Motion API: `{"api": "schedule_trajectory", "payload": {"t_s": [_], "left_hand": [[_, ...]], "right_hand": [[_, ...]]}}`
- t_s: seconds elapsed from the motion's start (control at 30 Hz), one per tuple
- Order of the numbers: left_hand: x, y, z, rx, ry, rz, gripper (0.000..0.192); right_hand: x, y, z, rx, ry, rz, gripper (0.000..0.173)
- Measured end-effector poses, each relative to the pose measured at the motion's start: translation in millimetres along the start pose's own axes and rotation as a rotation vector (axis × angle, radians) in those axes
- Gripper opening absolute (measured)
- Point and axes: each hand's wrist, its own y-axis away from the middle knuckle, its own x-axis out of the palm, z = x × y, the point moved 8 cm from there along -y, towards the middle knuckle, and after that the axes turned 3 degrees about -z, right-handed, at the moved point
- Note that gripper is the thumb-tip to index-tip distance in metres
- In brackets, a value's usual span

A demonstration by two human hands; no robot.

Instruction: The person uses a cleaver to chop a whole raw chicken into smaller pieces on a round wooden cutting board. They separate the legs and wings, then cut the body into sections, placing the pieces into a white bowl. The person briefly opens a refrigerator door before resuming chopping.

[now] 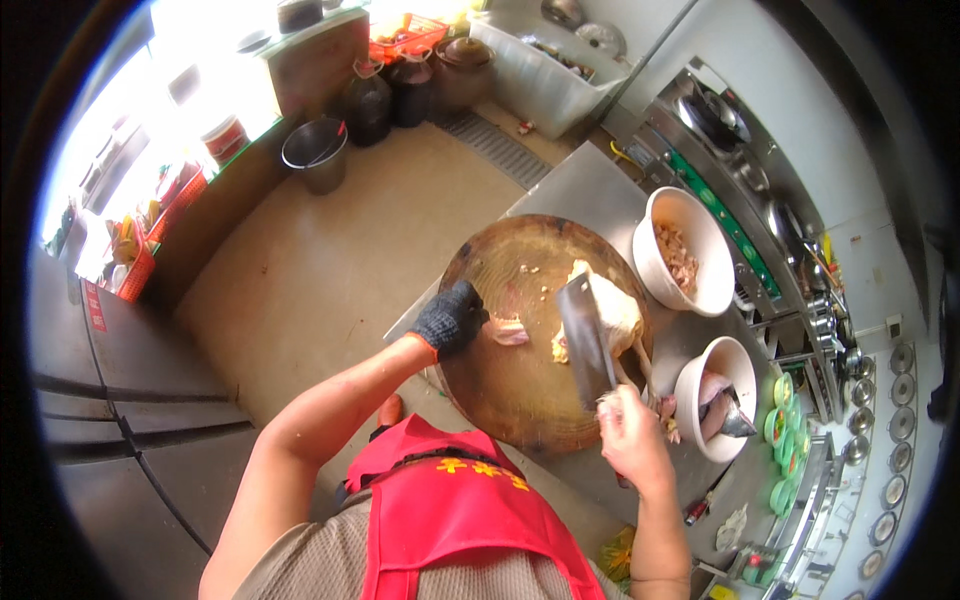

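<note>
On a round wooden chopping block [517, 390] lies a plucked poultry carcass [616, 311], its feet hanging over the block's right edge. My right hand [634, 435] grips a cleaver [586, 337], whose broad blade is over the carcass's left side. At the block's left edge, my left hand [451, 319], in a dark knit glove, has curled fingers around the end of a small cut piece of poultry [509, 331]. Small scraps of meat lie near the middle of the block.
A white bowl of chopped meat [677, 259] and a white bowl with fish pieces [721, 409] stand right of the block on a steel table [592, 180]. Green bowls [781, 427] and a red-handled tool [699, 510] lie farther right. A black bucket [319, 154] stands on the floor.
</note>
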Motion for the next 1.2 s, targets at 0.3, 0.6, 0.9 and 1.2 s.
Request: {"api": "schedule_trajectory", "payload": {"t_s": [0.3,0.6,0.9,1.2], "left_hand": [[1,6,-1,-0.009,-0.049,0.014,0.022],[6,23,-17,0.191,-0.263,-0.049,0.024],[45,10,-39,0.629,-0.565,0.072,0.022],[28,13,-44,0.476,-0.534,0.196,0.020]], "right_hand": [[60,-6,5,0.002,0.106,0.181,0.017],[-24,-6,18,-0.052,0.006,-0.178,0.010],[-17,-5,24,-0.124,-0.020,-0.141,0.008],[47,15,-36,0.128,-0.105,0.063,0.014]]}}
